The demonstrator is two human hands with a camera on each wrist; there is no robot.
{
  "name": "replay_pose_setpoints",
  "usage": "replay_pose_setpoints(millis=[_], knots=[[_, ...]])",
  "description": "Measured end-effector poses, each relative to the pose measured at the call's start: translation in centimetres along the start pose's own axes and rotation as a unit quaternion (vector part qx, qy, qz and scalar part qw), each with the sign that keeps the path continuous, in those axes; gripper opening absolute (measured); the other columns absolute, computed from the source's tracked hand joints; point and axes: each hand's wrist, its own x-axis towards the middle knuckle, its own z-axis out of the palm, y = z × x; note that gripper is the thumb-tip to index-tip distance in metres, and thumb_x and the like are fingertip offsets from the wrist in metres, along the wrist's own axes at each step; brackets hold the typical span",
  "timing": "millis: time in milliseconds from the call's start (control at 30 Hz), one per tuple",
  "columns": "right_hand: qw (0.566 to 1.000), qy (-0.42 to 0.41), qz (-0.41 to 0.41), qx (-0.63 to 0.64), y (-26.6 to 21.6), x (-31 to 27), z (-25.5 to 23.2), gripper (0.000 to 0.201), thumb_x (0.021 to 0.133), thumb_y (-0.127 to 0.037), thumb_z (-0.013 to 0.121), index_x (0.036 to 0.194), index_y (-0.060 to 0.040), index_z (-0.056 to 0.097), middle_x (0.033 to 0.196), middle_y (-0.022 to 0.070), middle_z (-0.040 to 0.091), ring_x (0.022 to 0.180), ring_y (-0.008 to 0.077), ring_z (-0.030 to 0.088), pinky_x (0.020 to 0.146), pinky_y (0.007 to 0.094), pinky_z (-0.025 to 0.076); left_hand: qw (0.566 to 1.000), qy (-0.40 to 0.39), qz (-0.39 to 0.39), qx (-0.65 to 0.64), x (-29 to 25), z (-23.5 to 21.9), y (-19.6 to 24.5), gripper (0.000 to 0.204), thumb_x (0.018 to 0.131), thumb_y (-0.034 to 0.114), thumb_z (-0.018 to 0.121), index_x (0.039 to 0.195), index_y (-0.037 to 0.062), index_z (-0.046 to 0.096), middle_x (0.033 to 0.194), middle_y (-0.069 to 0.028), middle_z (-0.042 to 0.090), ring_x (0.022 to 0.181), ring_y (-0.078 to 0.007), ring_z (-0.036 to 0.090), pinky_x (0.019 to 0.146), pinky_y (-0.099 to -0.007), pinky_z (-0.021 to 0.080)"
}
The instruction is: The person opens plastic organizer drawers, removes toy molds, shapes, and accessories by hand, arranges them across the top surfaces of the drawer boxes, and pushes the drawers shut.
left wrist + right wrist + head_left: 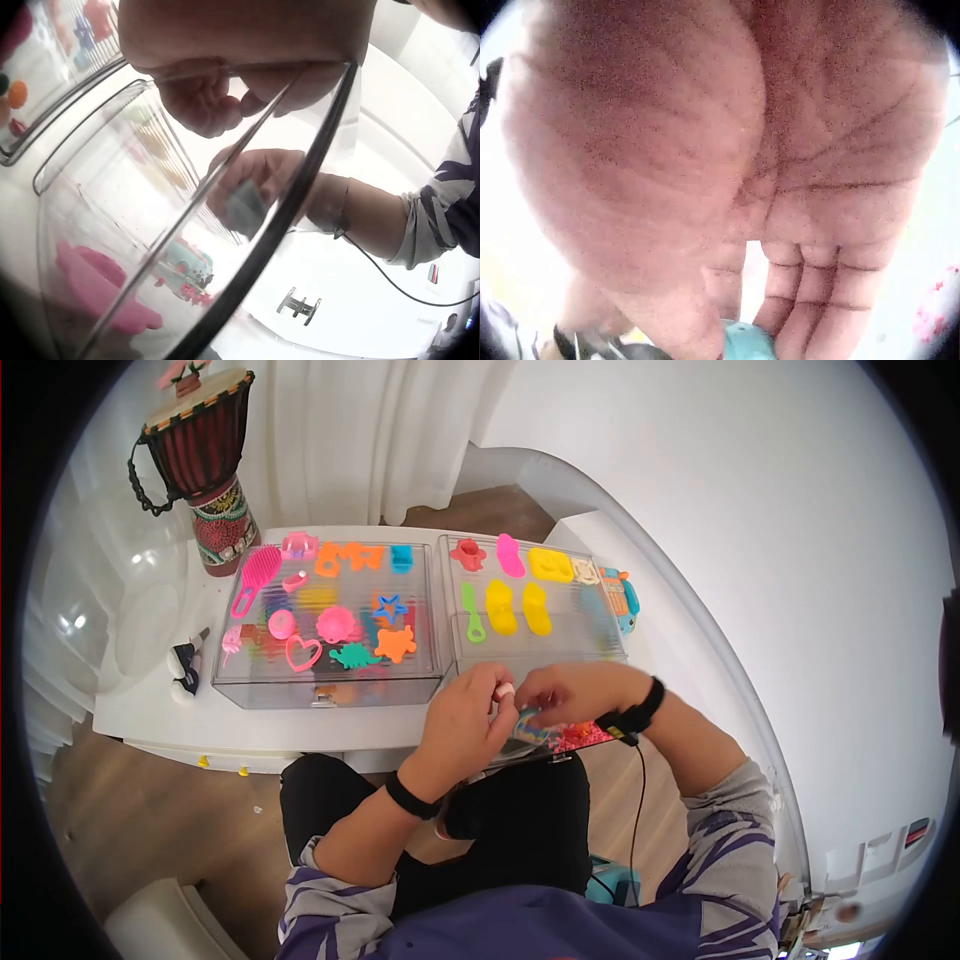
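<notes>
My left hand (462, 722) is curled above the front of the right clear box (590, 649), holding a small pale pink piece (505, 691) at its fingertips. Close beside it, my right hand (570, 694) pinches a teal piece (748, 343) between thumb and fingers; its shape is mostly hidden by the hand. Beneath both hands is a clear drawer with a dark edge (300, 184). Inside it, the left wrist view shows a pink toy piece (105, 289), a pale teal piece (187, 264) and small red-pink bits (196, 294).
Two clear boxes stand on the white table (150, 710). Toy pieces lie on top, among them a pink hairbrush (258, 572), a green dinosaur (355, 656) and yellow pieces (500, 607). A drum (205, 470) stands back left, a toy phone (622, 600) at right. A cable (641, 800) hangs from the right wrist.
</notes>
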Motion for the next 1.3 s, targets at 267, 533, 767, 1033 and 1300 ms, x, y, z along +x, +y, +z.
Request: replay_pose_setpoints(millis=[267,533,767,1033,1300], knots=[[0.923,0.310,0.057,0.222,5.6,-3.1,-7.1,0.038,0.114,-0.022,0.080,0.150,-0.0090,0.079,0.117,0.0019,0.081,0.097,0.0094,0.074,0.089,0.0299,0.063,1.000,0.004,-0.001,0.001,0.0,0.3,0.2,0.020,0.102,0.007,0.076,0.120,0.0055,0.068,0.098,-0.0127,0.073,0.078,-0.0322,0.071,0.072,-0.0449,0.057],[0.894,0.355,0.138,0.235,9.8,-1.6,-7.6,0.046,0.114,-0.031,0.080,0.152,-0.0039,0.078,0.113,0.0023,0.082,0.093,0.0104,0.075,0.083,0.0292,0.064,1.000,-0.012,-0.007,0.001,0.0,0.1,0.2,0.016,0.107,0.007,0.074,0.122,0.0029,0.069,0.097,-0.0128,0.071,0.077,-0.0251,0.070,0.073,-0.0388,0.059],[0.901,0.351,0.141,0.213,9.7,-1.2,-7.7,0.048,0.116,-0.035,0.078,0.152,-0.0030,0.078,0.114,0.0034,0.082,0.096,0.0113,0.076,0.081,0.0306,0.065,1.000,-0.007,0.006,0.003,0.0,0.1,0.1,0.016,0.107,0.006,0.074,0.122,0.0026,0.069,0.096,-0.0129,0.070,0.077,-0.0261,0.070,0.073,-0.0392,0.058],[0.886,0.445,0.124,0.037,9.2,-2.0,-7.1,0.034,0.115,-0.018,0.073,0.146,-0.0046,0.077,0.114,0.0021,0.078,0.097,0.0129,0.072,0.085,0.0302,0.060,1.000,0.022,-0.011,-0.015,-0.1,0.3,0.1,0.010,0.115,0.006,0.064,0.123,0.0013,0.066,0.092,-0.0113,0.066,0.070,-0.0232,0.062,0.069,-0.0377,0.053],[0.977,0.190,-0.032,-0.095,-1.2,-3.2,-2.6,0.016,0.102,-0.006,0.072,0.114,-0.0045,0.082,0.109,0.0098,0.083,0.089,0.0265,0.078,0.083,0.0395,0.061,0.980,0.042,-0.081,-0.177,-0.8,0.6,-1.2,0.017,0.124,0.014,0.049,0.133,0.0010,0.057,0.097,-0.0105,0.066,0.077,-0.0170,0.061,0.072,-0.0347,0.052]])
